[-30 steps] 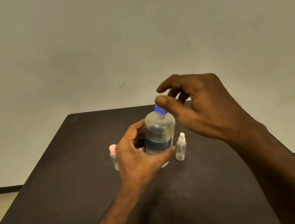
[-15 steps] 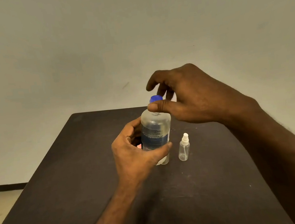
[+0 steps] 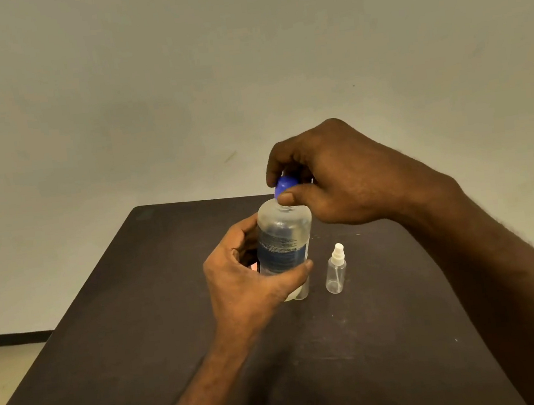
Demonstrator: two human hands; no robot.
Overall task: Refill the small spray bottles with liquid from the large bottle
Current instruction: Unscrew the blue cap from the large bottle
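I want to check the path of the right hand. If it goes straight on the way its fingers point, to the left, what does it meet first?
The right hand already grips the blue cap of the large bottle. Beyond the cap the way looks free, though depth is unclear.

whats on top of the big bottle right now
A blue cap sits on the large bottle, pinched by the right hand. That hand covers most of the cap, so whether it is screwed on or loose cannot be seen.

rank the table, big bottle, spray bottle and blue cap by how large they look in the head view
1. table
2. big bottle
3. spray bottle, beside it at like depth, so fair
4. blue cap, partly hidden by the right hand, though clearly smallest
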